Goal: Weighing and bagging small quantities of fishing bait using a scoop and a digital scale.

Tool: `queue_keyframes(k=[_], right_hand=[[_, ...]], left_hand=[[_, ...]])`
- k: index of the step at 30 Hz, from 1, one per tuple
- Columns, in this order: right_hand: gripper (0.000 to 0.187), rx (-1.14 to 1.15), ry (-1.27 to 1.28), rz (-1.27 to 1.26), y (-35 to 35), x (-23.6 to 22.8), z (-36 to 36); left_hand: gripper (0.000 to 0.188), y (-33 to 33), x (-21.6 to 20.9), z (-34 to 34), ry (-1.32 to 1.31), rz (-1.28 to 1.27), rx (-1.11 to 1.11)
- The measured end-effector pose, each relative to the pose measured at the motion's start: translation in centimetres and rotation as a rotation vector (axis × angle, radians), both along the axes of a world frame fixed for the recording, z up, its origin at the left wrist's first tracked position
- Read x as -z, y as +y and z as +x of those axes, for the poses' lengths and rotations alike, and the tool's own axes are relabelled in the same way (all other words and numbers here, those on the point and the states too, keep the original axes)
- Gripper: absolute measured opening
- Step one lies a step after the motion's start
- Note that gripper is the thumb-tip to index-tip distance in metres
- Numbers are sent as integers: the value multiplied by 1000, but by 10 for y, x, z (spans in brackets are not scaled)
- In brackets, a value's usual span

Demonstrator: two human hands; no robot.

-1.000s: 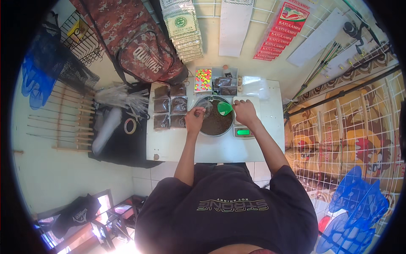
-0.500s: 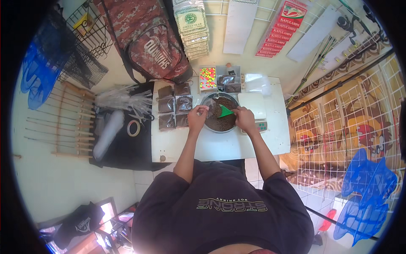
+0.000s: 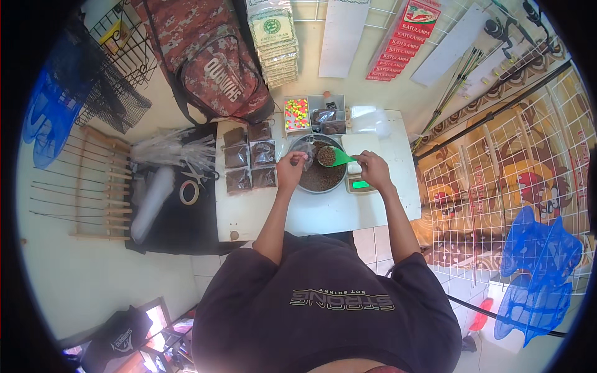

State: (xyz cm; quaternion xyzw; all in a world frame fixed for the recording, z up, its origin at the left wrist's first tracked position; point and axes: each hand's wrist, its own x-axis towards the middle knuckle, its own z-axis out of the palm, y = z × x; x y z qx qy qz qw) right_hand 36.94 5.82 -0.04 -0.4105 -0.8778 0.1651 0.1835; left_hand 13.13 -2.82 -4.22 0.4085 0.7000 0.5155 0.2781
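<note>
A round metal basin on the white table holds brown pellets. My right hand grips the handle of a green scoop, whose bowl is heaped with pellets over the basin. On the basin's left side, my left hand pinches a small clear plastic bag, with its mouth close to the scoop. A digital scale with a lit green display sits beside the basin, partly behind my right hand.
Filled clear packets lie in two columns left of the basin. Behind it stands a divided tray with bright pieces and dark packets. Empty plastic bags lie at the back right. A tape roll and scissors rest on black cloth at left.
My right hand has drawn the green scoop up out of the pellets, now loaded and tilted toward the bag. The scale's display shows more clearly. The whole view has shifted slightly.
</note>
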Motion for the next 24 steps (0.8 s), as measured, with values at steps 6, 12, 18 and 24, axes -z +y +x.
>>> queue_keyframes(k=[6,12,18,24], right_hand=[[28,-77,-289,165,4,6,-19],[31,-126,-351,157,-5,26,-60],[30,-69,-196,96,-2,42,-56],[27,-2,-107,28,6,31,-36]], left_hand=[[14,1,6,-9,42,65,-59],[15,1,7,-12,15,39,-66],[18,-3,7,-15,47,33,-54],[16,-1,6,-14,30,48,-67]])
